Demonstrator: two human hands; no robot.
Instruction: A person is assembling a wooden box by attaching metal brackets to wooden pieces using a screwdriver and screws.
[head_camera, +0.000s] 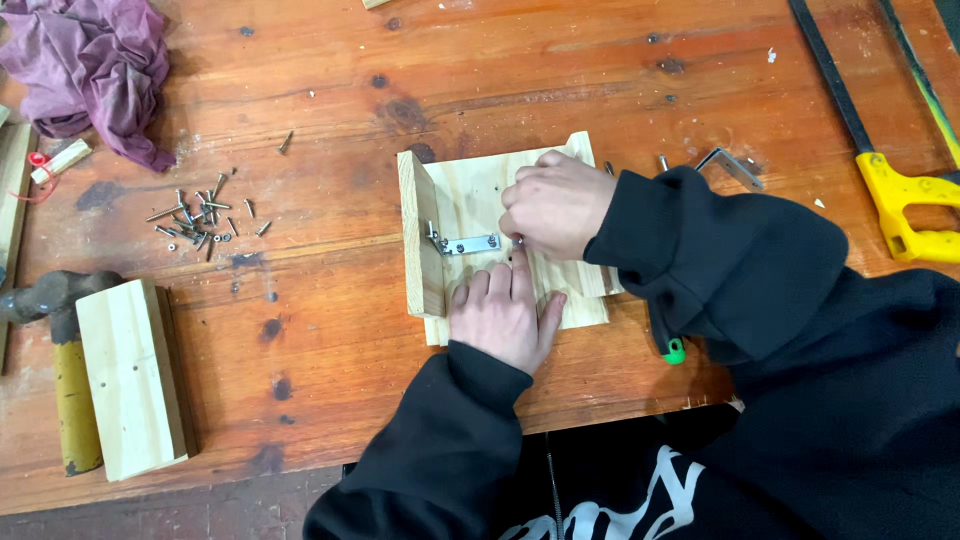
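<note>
A pine assembly lies mid-table: a flat board (470, 195) with an upright block (418, 235) along its left edge. A small metal bracket (470, 244) joins the two. My left hand (500, 315) lies flat on the board's near part, its index finger stretched toward the bracket's right end. My right hand (555, 203) comes in from the right. Its fingers are pinched at that same end on a small metal piece that looks like a screw; the fingers mostly hide it.
Loose screws (195, 215) lie scattered at left, and a purple rag (90, 60) sits at the far left. A pine block (130, 375) and a hammer (60, 350) lie near the front-left edge. A yellow-handled saw (900, 200) and a spare bracket (730, 165) are at right.
</note>
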